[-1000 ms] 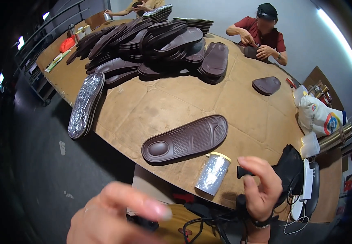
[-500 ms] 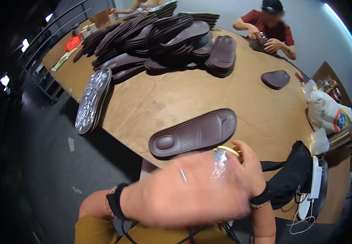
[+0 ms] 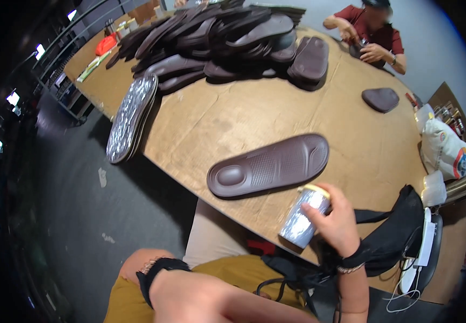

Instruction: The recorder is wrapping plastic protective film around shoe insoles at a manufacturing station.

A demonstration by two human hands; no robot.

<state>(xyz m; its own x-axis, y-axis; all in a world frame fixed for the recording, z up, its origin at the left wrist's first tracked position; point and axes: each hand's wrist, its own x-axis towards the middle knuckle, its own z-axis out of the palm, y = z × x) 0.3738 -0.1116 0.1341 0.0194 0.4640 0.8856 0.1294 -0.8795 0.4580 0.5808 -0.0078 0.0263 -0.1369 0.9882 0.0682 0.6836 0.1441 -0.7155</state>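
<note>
My right hand [image 3: 336, 219] is closed around the upper part of a can [image 3: 299, 222] wrapped in shiny silver foil, with a cream-coloured rim. The can leans near the front edge of the table. At the lower edge of the head view is my left hand [image 3: 206, 296], over my lap and smeared by motion; its fingers cannot be made out. Just beyond the can lies a single dark brown sole [image 3: 269, 166], ribbed side up, with a raised oval at its left end. Neither hand touches it.
A heap of brown soles [image 3: 217, 40] covers the far left. Foil-topped soles [image 3: 132, 116] stack on the table's left edge. Another sole piece [image 3: 380, 99] lies right, near a person [image 3: 370, 37] handling a dark piece. Black cloth [image 3: 394, 231] and a white power strip [image 3: 426, 237] flank my right arm.
My left hand has swung down from in front of the can toward my lap, uncovering it. The right hand keeps the can. The view has shifted slightly.
</note>
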